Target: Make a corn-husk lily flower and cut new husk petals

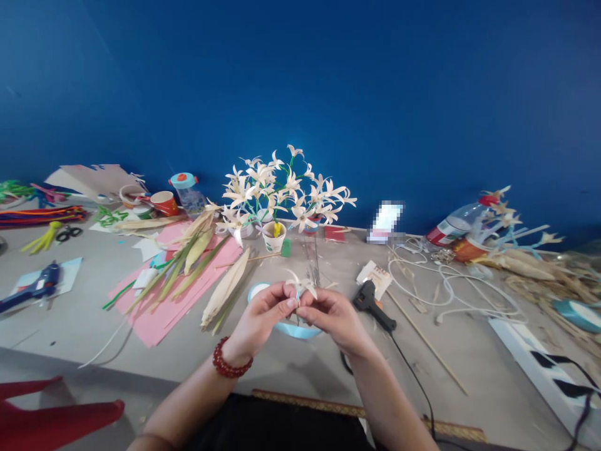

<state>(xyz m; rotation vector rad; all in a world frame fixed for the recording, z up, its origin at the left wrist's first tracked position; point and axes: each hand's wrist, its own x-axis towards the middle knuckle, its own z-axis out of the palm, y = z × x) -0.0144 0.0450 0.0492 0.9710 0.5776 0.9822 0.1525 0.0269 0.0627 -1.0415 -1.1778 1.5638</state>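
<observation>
Counted: two hands, left hand (263, 316) and right hand (331, 316), fingertips brought together and pinched on one small flower (300, 285). One red bead bracelet (230, 360) on the left wrist. Two glue guns: black glue gun (373, 304) just at 3 o'clock of the right hand, blue glue gun (32, 285) far off at 9 o'clock. One pair of scissors (68, 233) out at 10 o'clock.

Held low over the middle of the table, at 12 o'clock of the knuckles: cream-white, with narrow pointed petals splayed like a star. Directly beneath, one pale-blue ribbon roll (300, 331). Farther at 12 o'clock, a bouquet (286, 191) of matching cream blooms on green stems, with one paper cup (273, 237) at its foot.

Grey table (94, 326), strewn: pink sheet (159, 313) and long dried leaves (225, 288) at 10 o'clock, looped white cord (451, 285) at 2 o'clock, one plastic bottle (455, 225) lying beyond it. Behind everything, a deep blue wall (300, 81).
</observation>
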